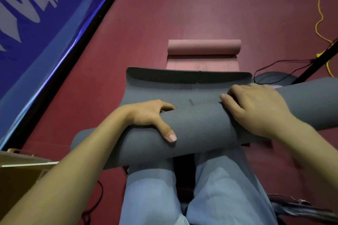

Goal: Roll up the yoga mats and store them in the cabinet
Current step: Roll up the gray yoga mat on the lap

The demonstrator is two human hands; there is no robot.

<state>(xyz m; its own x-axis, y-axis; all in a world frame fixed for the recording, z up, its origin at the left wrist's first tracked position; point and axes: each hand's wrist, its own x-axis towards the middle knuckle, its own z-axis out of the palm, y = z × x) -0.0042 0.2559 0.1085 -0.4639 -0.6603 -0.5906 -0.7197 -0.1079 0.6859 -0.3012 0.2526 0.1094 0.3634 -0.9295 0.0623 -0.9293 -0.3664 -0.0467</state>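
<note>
Head view: the grey mat (pixel 197 126) lies rolled across the person's knees, its loose end spread on the floor (pixel 146 23) ahead. The left hand (pixel 151 117) curls over the roll, thumb down its near side. The right hand (pixel 256 109) grips it too, fingers hooked over the top. A pink mat (pixel 204 47) sits part-rolled beyond.

A gym or sports hall: maroon sports floor (pixel 201 5), blue banner (pixel 36 23), yoga mats (pixel 204 47).
</note>
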